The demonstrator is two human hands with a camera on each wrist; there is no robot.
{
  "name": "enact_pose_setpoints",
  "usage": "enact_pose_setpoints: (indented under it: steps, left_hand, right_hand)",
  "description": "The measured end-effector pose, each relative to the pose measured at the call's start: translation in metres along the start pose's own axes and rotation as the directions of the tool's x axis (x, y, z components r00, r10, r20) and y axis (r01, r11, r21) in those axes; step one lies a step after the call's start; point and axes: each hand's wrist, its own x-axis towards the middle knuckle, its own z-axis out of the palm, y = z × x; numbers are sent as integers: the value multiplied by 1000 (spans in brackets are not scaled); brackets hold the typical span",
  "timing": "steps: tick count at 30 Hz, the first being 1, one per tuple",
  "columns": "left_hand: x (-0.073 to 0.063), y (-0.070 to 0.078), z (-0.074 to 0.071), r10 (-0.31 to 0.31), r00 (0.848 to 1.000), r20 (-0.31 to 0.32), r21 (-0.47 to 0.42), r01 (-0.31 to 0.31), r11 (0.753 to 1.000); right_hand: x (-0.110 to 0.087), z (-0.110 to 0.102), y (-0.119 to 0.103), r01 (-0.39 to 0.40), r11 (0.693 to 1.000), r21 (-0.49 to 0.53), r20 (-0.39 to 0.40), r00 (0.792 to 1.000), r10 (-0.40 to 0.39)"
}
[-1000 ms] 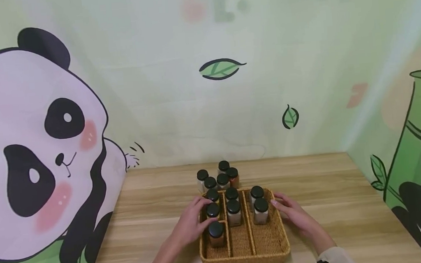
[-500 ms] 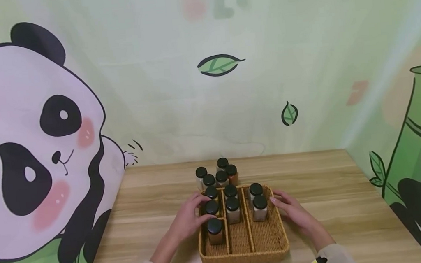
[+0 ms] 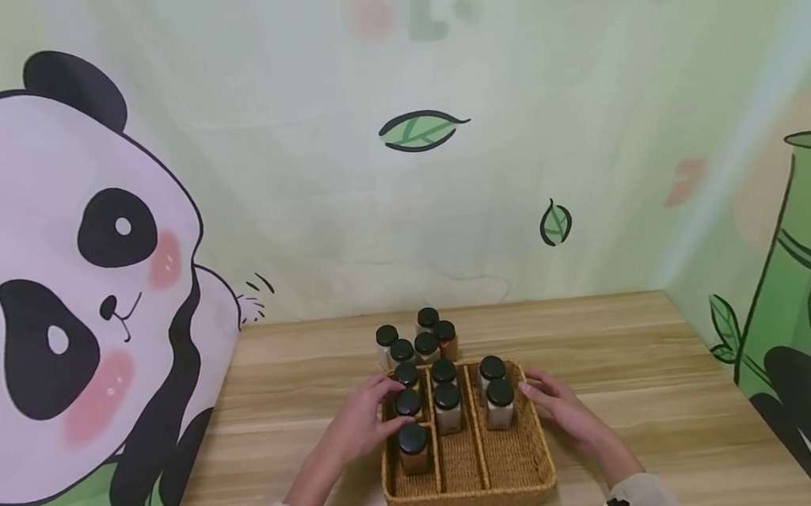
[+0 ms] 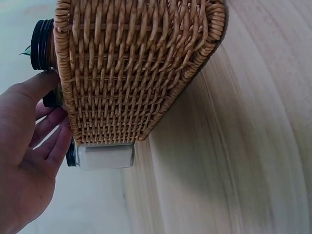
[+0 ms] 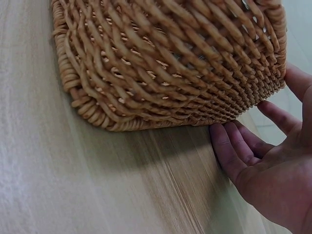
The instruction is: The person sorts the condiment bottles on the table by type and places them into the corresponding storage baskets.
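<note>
In the head view a wicker basket (image 3: 471, 503) with dividers holds several spice jars with black lids. My left hand (image 3: 353, 428) reaches over its left rim, thumb and fingers pinching round the lid of a jar (image 3: 408, 402) in the left compartment. Nearer me in that compartment stands a jar of brown spice (image 3: 414, 452). The left wrist view shows the thumb at the rim, right below a black lid (image 4: 41, 45). My right hand (image 3: 568, 415) rests on the basket's right side; in the right wrist view its extended fingers (image 5: 229, 151) touch the woven wall (image 5: 161, 68).
Several more spice jars (image 3: 427, 348) stand on the wooden table (image 3: 300, 372) just behind the basket. Paired jars stand at the back of the middle compartment (image 3: 459, 463) and right compartment (image 3: 515, 459). A panda-printed curtain (image 3: 332, 227) rises behind the table.
</note>
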Motion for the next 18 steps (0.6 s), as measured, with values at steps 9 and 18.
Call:
enact_pose_setpoints:
  steps: [9, 18]
  left_hand:
    - [-5, -1, -18, -127, 991, 50, -163, 134, 977]
    - [-5, -17, -39, -233, 968, -95, -281, 198, 939]
  right_hand:
    - [0, 2, 1, -4, 1000, -11, 5, 1000, 4]
    - [-1, 1, 0, 4, 1000, -24, 4, 1000, -4]
